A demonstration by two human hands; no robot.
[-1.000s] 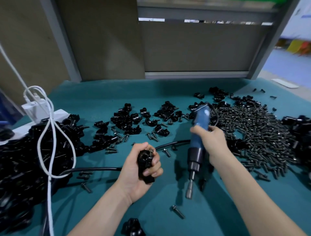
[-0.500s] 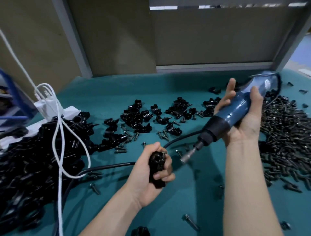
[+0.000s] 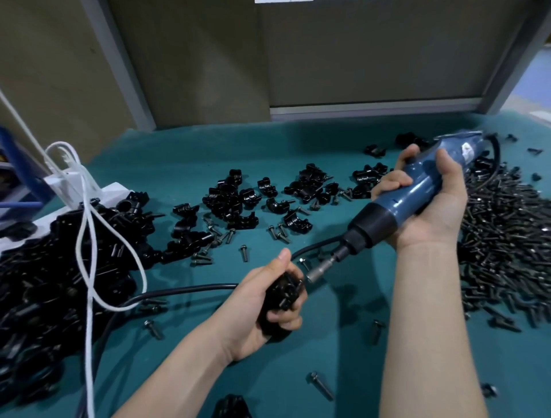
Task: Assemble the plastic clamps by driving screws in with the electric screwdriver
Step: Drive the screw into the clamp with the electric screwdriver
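Head view: left hand (image 3: 256, 307) is clutching a plastic clamp (image 3: 281, 294), right hand (image 3: 432, 206) gripping the electric screwdriver (image 3: 387, 210); loose clamp parts (image 3: 232, 200) seemingly awaiting assembly.

A workbench topped with a teal mat (image 3: 298, 155) fills the lower view and runs back toward 12 o'clock; there a drab olive back panel (image 3: 372, 53) rises, matte and softly lit. A pale grey rail (image 3: 372, 105) edges its foot; 2 grey metal posts frame it: 1 post (image 3: 120, 65) slanting at 11 o'clock, the other post (image 3: 515, 59) at 2 o'clock. A side panel (image 3: 44, 74) of the same olive stands at 10 o'clock; beyond the bench at 3 o'clock lies pale blue floor (image 3: 542, 77); a thin bright strip (image 3: 283, 1) shows at the top edge.
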